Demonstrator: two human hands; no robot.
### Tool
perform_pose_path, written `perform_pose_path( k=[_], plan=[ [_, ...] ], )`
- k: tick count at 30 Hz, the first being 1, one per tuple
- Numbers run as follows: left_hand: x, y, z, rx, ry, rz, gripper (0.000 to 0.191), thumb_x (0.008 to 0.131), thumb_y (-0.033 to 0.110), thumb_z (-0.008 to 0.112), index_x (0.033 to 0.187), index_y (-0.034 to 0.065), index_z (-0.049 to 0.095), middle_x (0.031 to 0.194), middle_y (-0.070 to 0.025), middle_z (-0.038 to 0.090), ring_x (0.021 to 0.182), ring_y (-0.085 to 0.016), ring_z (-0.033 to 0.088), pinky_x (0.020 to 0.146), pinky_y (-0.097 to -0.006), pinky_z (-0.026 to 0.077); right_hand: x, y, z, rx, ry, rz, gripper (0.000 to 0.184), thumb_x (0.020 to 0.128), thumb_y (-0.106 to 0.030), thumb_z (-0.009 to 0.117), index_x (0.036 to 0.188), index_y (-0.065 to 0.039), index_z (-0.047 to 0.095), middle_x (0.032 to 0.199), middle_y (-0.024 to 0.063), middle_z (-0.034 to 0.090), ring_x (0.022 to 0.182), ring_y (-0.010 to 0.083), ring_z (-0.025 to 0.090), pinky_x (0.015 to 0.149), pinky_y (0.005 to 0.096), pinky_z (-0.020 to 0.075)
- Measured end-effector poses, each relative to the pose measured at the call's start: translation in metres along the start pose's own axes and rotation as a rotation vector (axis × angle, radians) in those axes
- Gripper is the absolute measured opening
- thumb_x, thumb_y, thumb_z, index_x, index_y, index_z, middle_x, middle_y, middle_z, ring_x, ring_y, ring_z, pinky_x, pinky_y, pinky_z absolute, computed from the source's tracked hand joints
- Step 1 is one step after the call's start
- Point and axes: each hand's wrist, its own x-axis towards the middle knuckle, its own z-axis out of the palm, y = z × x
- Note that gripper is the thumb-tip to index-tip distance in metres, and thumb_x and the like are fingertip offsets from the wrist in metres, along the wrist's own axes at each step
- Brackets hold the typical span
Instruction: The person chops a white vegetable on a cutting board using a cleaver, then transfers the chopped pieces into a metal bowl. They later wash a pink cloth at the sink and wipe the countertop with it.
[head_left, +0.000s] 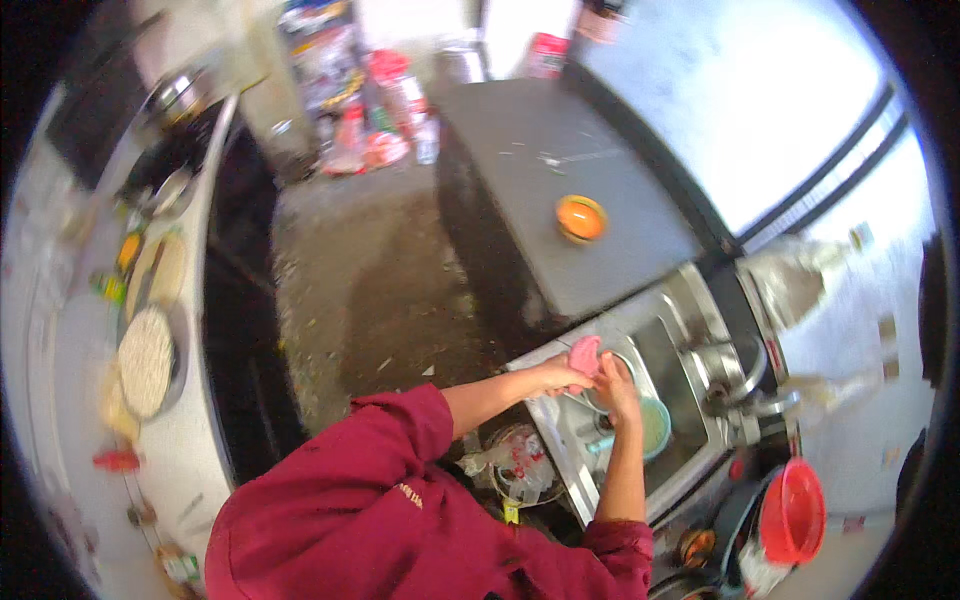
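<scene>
Over the near edge of a stainless steel sink (574, 469), my two hands meet around a pink cloth (583, 355). My left hand (559, 376) is closed on the cloth, which sticks out above its fingers. My right hand (616, 388) touches the cloth from the other side; blur hides whether its fingers grip it. Below the hands, partly covered by them, is a round metal vessel (628, 360). Beside my right wrist a pale green dipper (655, 427) with a light blue handle lies in the sink. The metal faucet (750, 375) is at the sink's far right.
An orange bowl (581, 219) stands on the grey counter (517, 112) beyond the sink. A bin with a plastic liner (521, 461) is below the sink's near edge. A red plastic basin (793, 510) is at the lower right. The left counter (191, 465) holds a round tray of pale food (146, 361).
</scene>
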Motion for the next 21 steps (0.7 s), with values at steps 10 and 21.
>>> perform_pose_path(
  k=[10,21],
  plan=[
    [-0.207,-0.014,-0.228,-0.352,0.611,0.269,0.068,0.082,0.028,0.071,0.134,0.0047,0.034,0.111,-0.0147,0.056,0.081,-0.017,0.059,0.053,-0.0277,0.051,0.0,-0.069,0.336,0.326,-0.419,-0.109,0.033,0.095,-0.03,0.065,0.122,-0.012,0.056,0.111,0.0013,0.062,0.099,0.0151,0.06,0.082,0.0336,0.0486],
    [-0.39,-0.04,-0.445,-0.427,1.031,0.68,0.038,0.096,0.036,0.059,0.126,0.0123,0.055,0.103,-0.0078,0.064,0.087,-0.017,0.062,0.077,-0.0348,0.052,-0.013,-0.158,0.635,0.111,-0.965,-0.091,0.028,0.094,-0.025,0.067,0.114,-0.007,0.062,0.102,-0.0012,0.066,0.082,0.0074,0.059,0.072,0.0224,0.0444]
  ],
)
